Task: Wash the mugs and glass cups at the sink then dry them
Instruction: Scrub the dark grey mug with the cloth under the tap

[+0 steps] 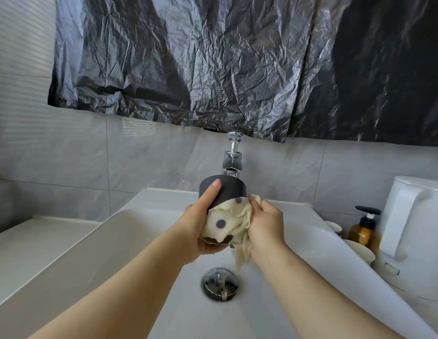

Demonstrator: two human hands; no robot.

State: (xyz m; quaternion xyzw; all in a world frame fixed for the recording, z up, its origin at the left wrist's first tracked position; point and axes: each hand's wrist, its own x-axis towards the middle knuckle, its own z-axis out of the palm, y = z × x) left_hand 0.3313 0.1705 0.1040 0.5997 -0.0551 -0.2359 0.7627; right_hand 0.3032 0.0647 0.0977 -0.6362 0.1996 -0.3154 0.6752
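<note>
From the head camera, your left hand (200,221) is wrapped around a dark grey mug (227,189). The thumb lies up its side and the fingers curl underneath. You hold the mug above the sink (139,241), just in front of the chrome tap (232,160). It is tipped so its flat base faces up and away from you and its mouth points down towards you.

A cream cloth with purple dots (227,221) covers the lower half of the mug. Your right hand (266,223) is clenched on a bunch of that cloth, pressed against the mug's right side. A tail of cloth hangs below your hands, and drops are falling towards the drain (220,285). I cannot tell whether the tap is running.

This looks like the wiping step on this one mug. The cloth seems wet, so it is more likely scrubbing than final drying, though I cannot be sure. For the next move, you probably need to turn the mug in your left hand so the cloth reaches the bare upper band and the base, then work the cloth inside the mouth. Keep a firm grip, since a wet glazed wall is likely slippery over a hard basin.

Off to the right, cream cups (361,250) stand on the counter near an amber pump bottle (363,234) and a white kettle (416,228). They probably have yet to be washed.

No writing can be read anywhere. The bottle shows no legible label, the kettle and mug show no visible brand, and the black plastic sheet (213,57) on the wall is plain.
</note>
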